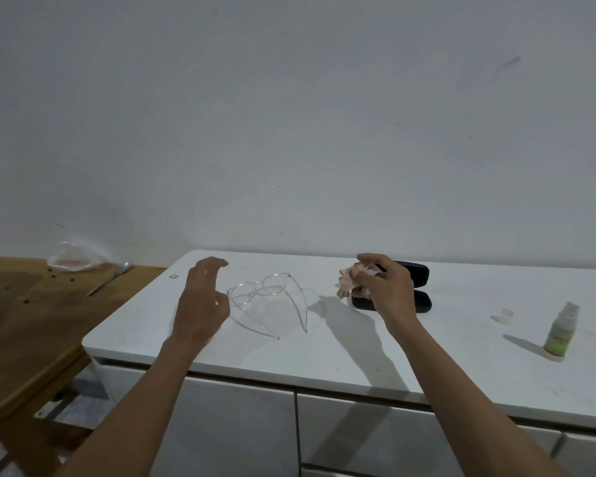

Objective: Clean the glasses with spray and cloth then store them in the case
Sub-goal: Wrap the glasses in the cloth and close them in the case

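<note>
Clear-framed glasses (265,297) lie on the white cabinet top (358,352) with both temples unfolded toward me. My left hand (202,304) hovers just left of them, fingers apart and holding nothing. My right hand (389,287) grips a crumpled pinkish cloth (350,280) above the table, in front of the black glasses case (417,287), which lies open and is partly hidden by the hand. A small green spray bottle (561,332) stands upright at the far right, its clear cap (504,315) lying off beside it.
A wooden table (25,321) adjoins the cabinet on the left, carrying a clear plastic bag (73,258) and a metal utensil (109,278). A bare wall stands directly behind. Drawer fronts (241,425) run below the cabinet's front edge.
</note>
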{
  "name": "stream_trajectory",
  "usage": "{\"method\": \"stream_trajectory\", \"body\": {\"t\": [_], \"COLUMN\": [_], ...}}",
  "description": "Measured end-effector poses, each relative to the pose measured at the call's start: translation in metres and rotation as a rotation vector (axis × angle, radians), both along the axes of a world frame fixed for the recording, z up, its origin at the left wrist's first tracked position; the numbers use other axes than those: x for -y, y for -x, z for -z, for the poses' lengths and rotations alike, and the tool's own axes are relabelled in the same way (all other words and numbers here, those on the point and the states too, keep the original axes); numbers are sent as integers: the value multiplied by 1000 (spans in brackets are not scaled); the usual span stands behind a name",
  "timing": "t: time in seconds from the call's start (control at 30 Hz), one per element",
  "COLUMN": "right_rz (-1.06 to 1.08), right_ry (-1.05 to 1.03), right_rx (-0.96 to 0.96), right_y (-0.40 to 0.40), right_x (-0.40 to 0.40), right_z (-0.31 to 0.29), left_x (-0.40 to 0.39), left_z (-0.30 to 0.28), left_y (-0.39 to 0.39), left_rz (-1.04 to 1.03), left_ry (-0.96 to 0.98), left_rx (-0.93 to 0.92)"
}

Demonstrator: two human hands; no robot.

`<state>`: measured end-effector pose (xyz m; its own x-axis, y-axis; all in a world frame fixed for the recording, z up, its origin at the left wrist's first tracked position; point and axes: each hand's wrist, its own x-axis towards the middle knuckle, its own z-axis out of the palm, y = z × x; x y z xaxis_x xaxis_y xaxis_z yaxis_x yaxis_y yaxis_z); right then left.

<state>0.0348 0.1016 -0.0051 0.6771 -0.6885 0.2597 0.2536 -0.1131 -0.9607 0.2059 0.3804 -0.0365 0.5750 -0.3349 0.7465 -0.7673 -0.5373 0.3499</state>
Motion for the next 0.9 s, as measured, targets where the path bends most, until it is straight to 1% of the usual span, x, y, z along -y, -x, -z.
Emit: {"method": "stream_trajectory", "body": {"t": [0.1,0.17,0.2,0.23,0.27,0.33,0.37,0.4,0.5,0.63,0.77,0.87,0.9], "right_rz": [11,21,29,41,51,55,49,41,30,32,83,214,253], "right_ry": [-5,-15,-10,1,7,8,10,15,22,63,274,503,550], "right_rx": [-3,1,1,-5,-10,-12,-10,-6,-19,-100,-305,-481,-510], "right_y": [5,8,10,13,16,24,30,37,56,80,98,107,110], "right_x": [-1,-2,-3,-4,-4,-4,-4,-3,4,17,31,38,38], "right_z": [-9,-14,-17,-21,-24,-31,-35,-39,-44,-47,-51,-59,-64], "left_x": [24,48,61,75,88,114,125,135,157,174,183,184,184], "left_z": [-22,-37,-44,-49,-55,-66,-71,-75,-82,-88,-100,-111,-114], "left_y": [14,28,36,45,54,77,89,101,129,145,152,156,157], "left_rz": [6,51,95,156,229,376,443,504,618,643,603,576,569], "left_ry": [52,67,65,64,63,61,63,71,142,213,253,279,286], "left_rx": [127,152,130,69,-40,-326,-432,-489,-554,-689,-857,-934,-945]}}
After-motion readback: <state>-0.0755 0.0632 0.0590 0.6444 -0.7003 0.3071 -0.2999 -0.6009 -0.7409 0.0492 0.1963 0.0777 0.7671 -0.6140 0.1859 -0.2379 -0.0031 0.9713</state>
